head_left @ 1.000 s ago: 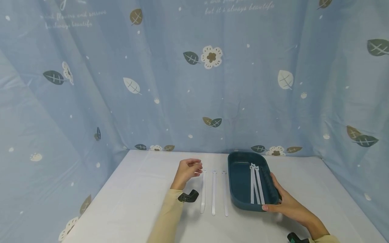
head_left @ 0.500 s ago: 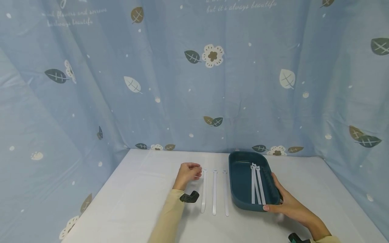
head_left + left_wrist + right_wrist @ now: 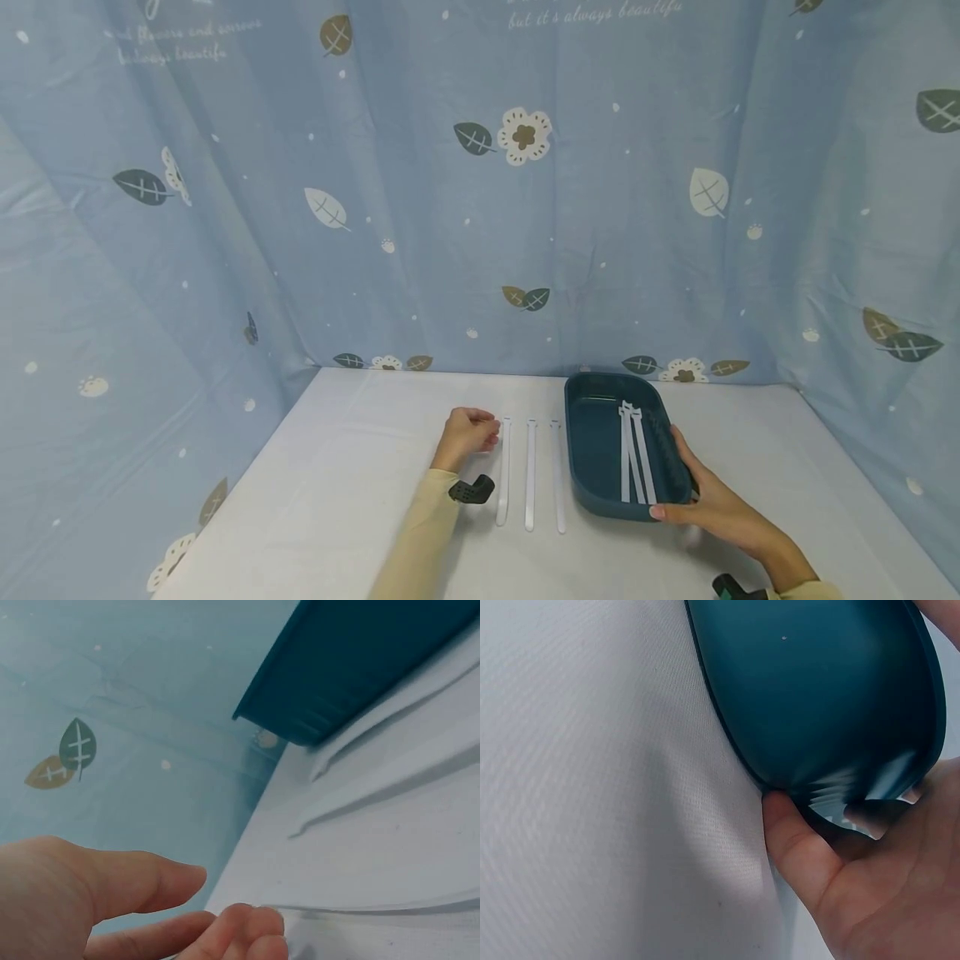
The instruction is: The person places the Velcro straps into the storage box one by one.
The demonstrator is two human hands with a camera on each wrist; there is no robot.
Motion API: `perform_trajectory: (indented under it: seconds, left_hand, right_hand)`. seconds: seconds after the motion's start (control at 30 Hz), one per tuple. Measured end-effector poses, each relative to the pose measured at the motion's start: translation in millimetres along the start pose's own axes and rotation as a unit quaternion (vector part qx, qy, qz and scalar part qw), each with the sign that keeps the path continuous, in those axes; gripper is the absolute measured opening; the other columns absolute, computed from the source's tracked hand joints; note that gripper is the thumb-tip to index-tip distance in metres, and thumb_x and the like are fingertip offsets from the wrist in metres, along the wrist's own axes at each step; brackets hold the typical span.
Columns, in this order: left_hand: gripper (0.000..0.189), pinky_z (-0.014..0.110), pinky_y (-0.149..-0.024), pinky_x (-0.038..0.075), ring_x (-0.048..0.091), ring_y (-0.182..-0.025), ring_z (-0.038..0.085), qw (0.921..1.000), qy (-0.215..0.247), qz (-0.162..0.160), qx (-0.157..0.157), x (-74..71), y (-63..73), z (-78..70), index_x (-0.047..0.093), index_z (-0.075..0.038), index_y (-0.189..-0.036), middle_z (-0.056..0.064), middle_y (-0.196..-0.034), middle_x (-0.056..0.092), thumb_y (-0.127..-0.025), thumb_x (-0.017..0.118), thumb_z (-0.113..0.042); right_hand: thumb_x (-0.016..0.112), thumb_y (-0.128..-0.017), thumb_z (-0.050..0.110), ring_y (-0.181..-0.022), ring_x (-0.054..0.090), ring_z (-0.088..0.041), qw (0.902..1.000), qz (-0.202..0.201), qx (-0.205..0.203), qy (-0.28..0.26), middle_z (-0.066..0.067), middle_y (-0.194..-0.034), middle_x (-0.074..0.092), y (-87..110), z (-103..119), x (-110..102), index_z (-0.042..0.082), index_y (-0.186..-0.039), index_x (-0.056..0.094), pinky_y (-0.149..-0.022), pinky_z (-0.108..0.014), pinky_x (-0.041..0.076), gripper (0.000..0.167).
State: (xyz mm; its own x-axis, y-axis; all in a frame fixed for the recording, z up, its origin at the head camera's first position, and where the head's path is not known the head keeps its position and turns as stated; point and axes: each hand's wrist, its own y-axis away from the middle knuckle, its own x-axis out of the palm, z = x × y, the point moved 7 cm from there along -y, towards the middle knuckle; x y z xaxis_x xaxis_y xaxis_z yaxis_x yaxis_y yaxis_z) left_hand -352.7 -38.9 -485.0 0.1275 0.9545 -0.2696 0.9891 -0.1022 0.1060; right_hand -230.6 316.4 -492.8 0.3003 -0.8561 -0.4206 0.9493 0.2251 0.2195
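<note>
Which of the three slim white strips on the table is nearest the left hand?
The leftmost white strip, its far end beside the left hand; the middle strip and right strip lie farther off, toward the dark teal rectangular tray.

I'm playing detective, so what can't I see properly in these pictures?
Head view: some writing on the curtain, cut off by the top edge.
Head view: some fingers of the right hand, hidden by the tray.
Left wrist view: the tray's inside, hidden by its outer wall.
Left wrist view: whether the left hand touches the nearest strip; its own fingertips hide that.
</note>
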Motion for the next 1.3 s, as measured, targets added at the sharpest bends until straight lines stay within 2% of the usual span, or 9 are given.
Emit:
perform_trajectory:
  seconds: [0.1, 0.2, 0.4, 0.63, 1.1, 1.3]
  left_hand:
    - [0.026, 0.027, -0.066, 0.064, 0.073, -0.072, 0.015, 0.9999, -0.012, -0.003, 0.003, 0.5, 0.8, -0.9, 0.068, 0.012, -0.113, 0.021, -0.095, 0.076, -0.094, 0.068, -0.007]
    - [0.025, 0.025, -0.066, 0.063, 0.072, -0.073, 0.015, 0.9996, -0.028, -0.006, -0.007, 1.8, 1.9, 0.3, 0.069, 0.01, -0.112, 0.019, -0.094, 0.076, -0.094, 0.069, -0.008]
    - [0.025, 0.026, -0.067, 0.064, 0.072, -0.075, 0.015, 0.9978, -0.063, 0.017, -0.012, 9.0, 3.4, 2.6, 0.068, 0.009, -0.112, 0.017, -0.093, 0.075, -0.095, 0.069, -0.009]
    - [0.027, 0.027, -0.068, 0.064, 0.073, -0.074, 0.015, 0.9968, -0.075, 0.026, -0.01, 14.3, 3.8, 1.6, 0.069, 0.009, -0.113, 0.016, -0.093, 0.076, -0.094, 0.071, -0.01]
    - [0.029, 0.024, -0.06, 0.057, 0.07, -0.063, 0.012, 0.9919, -0.123, 0.032, -0.001, 21.8, 6.6, -1.8, 0.071, 0.006, -0.109, 0.011, -0.084, 0.077, -0.084, 0.08, -0.006]
    - [0.022, 0.02, -0.056, 0.05, 0.063, -0.057, 0.009, 0.9883, -0.148, 0.034, 0.017, 24.5, 10.1, -5.1, 0.074, 0.004, -0.1, 0.007, -0.075, 0.075, -0.079, 0.078, -0.001]
  right_hand:
    - [0.075, -0.091, 0.026, -0.154, -0.007, -0.061, 1.0, -0.003, -0.003, -0.001, -0.022, -0.17, -0.024, 0.4, 1, 0, 0.025, -0.161, -0.026, -0.11, -0.084, 0.024, 0.123]
    - [0.075, -0.091, 0.026, -0.154, -0.006, -0.062, 1.0, -0.004, -0.004, -0.001, -0.022, -0.17, -0.024, 0.6, 1, 0, 0.025, -0.161, -0.026, -0.11, -0.084, 0.025, 0.123]
    - [0.075, -0.091, 0.028, -0.154, -0.007, -0.061, 1.0, 0.0, 0.004, 0.001, -0.022, -0.17, -0.024, 0.2, -2, 1, 0.028, -0.16, -0.027, -0.11, -0.085, 0.024, 0.124]
    - [0.075, -0.091, 0.028, -0.154, -0.006, -0.061, 1.0, 0.003, 0.004, -0.004, -0.021, -0.17, -0.025, 0.3, -1, 0, 0.029, -0.16, -0.028, -0.111, -0.084, 0.025, 0.124]
    - [0.076, -0.09, 0.03, -0.153, -0.001, -0.062, 0.9998, -0.002, 0.017, 0.01, -0.025, -0.17, -0.022, 2.2, -1, 1, 0.03, -0.16, -0.028, -0.112, -0.081, 0.028, 0.125]
    - [0.077, -0.09, 0.03, -0.154, -0.006, -0.061, 0.9997, -0.004, 0.021, 0.01, -0.024, -0.17, -0.023, 1.2, -2, 0, 0.027, -0.16, -0.027, -0.113, -0.085, 0.018, 0.126]
